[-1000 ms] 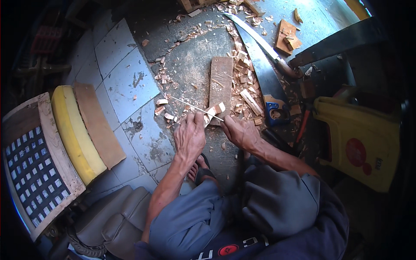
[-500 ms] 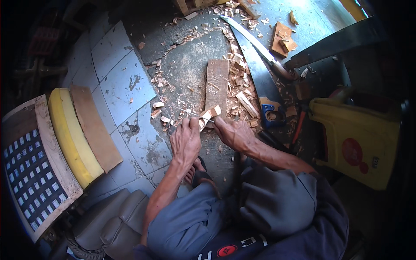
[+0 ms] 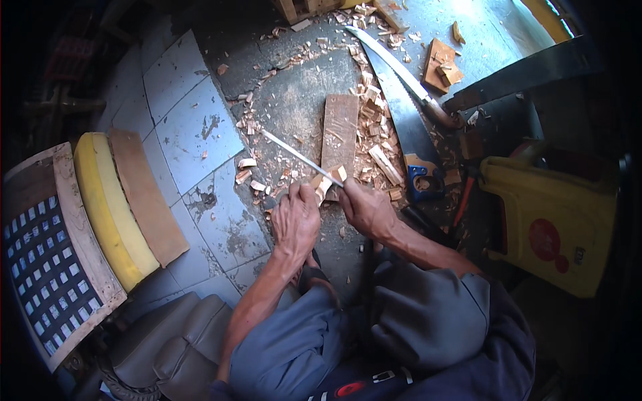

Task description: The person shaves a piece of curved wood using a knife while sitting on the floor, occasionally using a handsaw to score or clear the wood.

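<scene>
Head view, wood block: a small pale wood block (image 3: 324, 190) at the middle of the frame, by the lower end of a brown board (image 3: 340, 140); fingers hide part of it, and I cannot tell whether it touches the board.
Block's feel: probably light and stiff, dry rather than slippery; thin edges could splinter.
Left grip: the left grip (image 3: 296, 217) is closed around the block's lower left end.
Thin bar: a narrow pale bar (image 3: 292, 151) crosses over the block, its free tip toward the upper left of the frame; blade or file, I cannot tell.
Bar's feel: likely light and stiff, perhaps springy along its length; any edge may be sharp.
Right grip: the right grip (image 3: 366, 208) is clenched on the bar's lower right end; any handle there is hidden.
Best hold: block by its lower end, fingertips below the bar's line; bar by its near end.
Around: wood chips (image 3: 373, 127) right of the board, and a saw (image 3: 399, 100) in the upper right.
</scene>
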`<action>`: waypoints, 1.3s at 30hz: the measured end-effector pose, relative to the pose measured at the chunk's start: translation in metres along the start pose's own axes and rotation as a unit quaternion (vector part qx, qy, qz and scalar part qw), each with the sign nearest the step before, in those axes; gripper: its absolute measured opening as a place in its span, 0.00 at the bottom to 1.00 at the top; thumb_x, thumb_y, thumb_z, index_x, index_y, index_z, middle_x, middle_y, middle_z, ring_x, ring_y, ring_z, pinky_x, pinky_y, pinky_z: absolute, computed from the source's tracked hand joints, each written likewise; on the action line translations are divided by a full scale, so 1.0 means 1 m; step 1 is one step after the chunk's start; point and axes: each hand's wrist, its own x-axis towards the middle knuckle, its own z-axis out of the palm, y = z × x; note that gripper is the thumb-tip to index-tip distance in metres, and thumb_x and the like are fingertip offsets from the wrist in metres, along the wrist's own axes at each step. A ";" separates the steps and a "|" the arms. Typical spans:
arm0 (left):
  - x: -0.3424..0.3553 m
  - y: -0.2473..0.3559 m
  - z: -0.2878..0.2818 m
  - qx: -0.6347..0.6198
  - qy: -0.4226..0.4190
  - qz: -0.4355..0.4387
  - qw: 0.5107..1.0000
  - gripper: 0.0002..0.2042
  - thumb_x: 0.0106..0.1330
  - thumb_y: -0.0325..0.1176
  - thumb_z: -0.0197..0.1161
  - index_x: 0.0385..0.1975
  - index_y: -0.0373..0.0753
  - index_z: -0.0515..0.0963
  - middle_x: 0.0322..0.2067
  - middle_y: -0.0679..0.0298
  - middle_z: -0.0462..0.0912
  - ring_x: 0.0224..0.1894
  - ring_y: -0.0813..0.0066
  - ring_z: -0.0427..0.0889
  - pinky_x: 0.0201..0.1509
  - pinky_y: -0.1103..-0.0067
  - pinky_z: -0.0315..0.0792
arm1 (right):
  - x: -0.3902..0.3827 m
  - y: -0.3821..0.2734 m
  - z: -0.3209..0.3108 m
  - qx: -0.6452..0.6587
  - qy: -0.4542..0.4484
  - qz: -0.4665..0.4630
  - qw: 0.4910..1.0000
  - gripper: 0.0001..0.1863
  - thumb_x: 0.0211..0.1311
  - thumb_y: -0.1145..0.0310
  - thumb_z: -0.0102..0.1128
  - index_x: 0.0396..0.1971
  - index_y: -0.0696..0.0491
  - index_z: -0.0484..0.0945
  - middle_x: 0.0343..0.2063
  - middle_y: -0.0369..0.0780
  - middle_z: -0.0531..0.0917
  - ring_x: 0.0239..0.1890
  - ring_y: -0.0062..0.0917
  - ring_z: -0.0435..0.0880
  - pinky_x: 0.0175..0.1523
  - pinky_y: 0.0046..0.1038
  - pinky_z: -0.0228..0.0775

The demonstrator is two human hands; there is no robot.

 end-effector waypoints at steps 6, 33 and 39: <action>0.005 0.000 0.000 0.002 -0.007 -0.006 1.000 0.08 0.71 0.30 0.53 0.40 0.33 0.66 0.34 0.47 0.75 0.31 0.47 0.81 0.32 0.55 0.76 | 0.009 0.006 0.002 -0.070 -0.086 0.035 0.993 0.11 0.73 0.62 0.54 0.35 0.55 0.69 0.24 0.52 0.81 0.26 0.54 0.82 0.29 0.51 0.73; 0.009 0.013 -0.008 0.035 -0.045 -0.002 0.998 0.07 0.72 0.29 0.52 0.44 0.34 0.65 0.34 0.47 0.75 0.28 0.49 0.84 0.27 0.57 0.78 | 0.010 0.023 0.006 -0.154 -0.150 0.054 0.975 0.10 0.69 0.69 0.50 0.47 0.54 0.70 0.25 0.53 0.84 0.25 0.51 0.86 0.27 0.52 0.75; -0.005 0.016 -0.009 0.034 -0.056 0.018 0.998 0.07 0.73 0.29 0.52 0.44 0.35 0.65 0.33 0.48 0.75 0.27 0.49 0.84 0.26 0.59 0.78 | 0.011 0.017 0.005 -0.128 -0.162 0.068 0.976 0.08 0.69 0.69 0.48 0.43 0.56 0.69 0.26 0.54 0.84 0.27 0.53 0.85 0.29 0.51 0.75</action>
